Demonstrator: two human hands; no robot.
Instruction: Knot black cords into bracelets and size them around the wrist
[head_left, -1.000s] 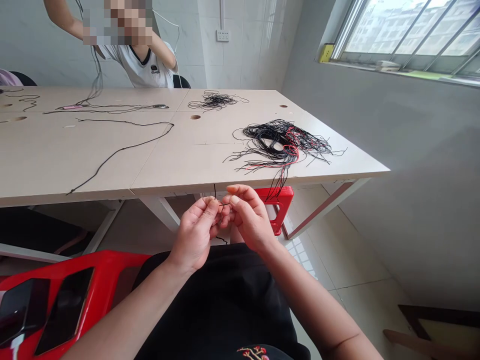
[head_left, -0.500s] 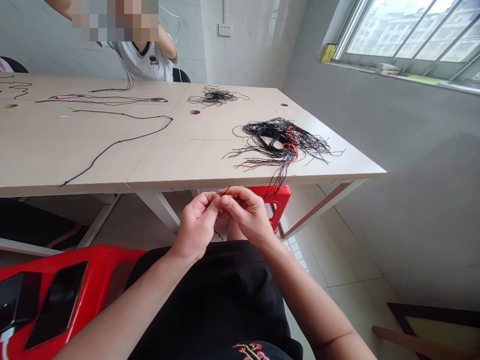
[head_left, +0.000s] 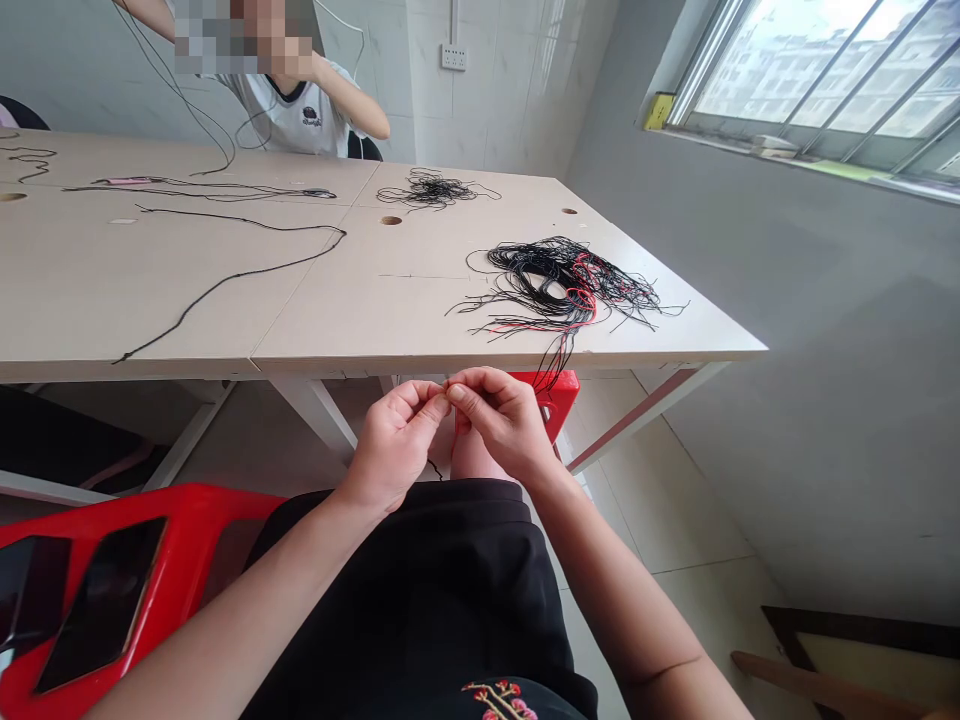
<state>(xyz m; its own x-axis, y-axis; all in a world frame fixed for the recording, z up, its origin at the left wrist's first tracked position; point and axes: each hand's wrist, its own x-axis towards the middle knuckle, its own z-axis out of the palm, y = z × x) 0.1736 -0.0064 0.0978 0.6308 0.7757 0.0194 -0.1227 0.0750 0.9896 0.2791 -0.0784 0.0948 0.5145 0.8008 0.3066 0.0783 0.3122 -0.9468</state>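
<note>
My left hand (head_left: 394, 440) and my right hand (head_left: 504, 420) meet fingertip to fingertip just below the front edge of the beige table (head_left: 337, 320). Both pinch a thin black cord (head_left: 433, 466), of which only a short tail shows beneath my left thumb. On the table in front of my hands lies a tangled bundle of black and red cords (head_left: 562, 285), with some strands hanging over the edge. My lap is covered in black cloth.
A long black cord (head_left: 225, 280) runs across the table's left half; a smaller black tangle (head_left: 435, 188) lies farther back. A person in a white shirt (head_left: 292, 100) sits opposite, lifting cords. A red stool (head_left: 97, 590) holding two phones stands at my left, another red stool (head_left: 551, 395) under the table.
My hands have closed tighter together and risen slightly toward the table edge; the upright cord end seen between the fingers is now hidden. The person opposite has lifted cords higher.
</note>
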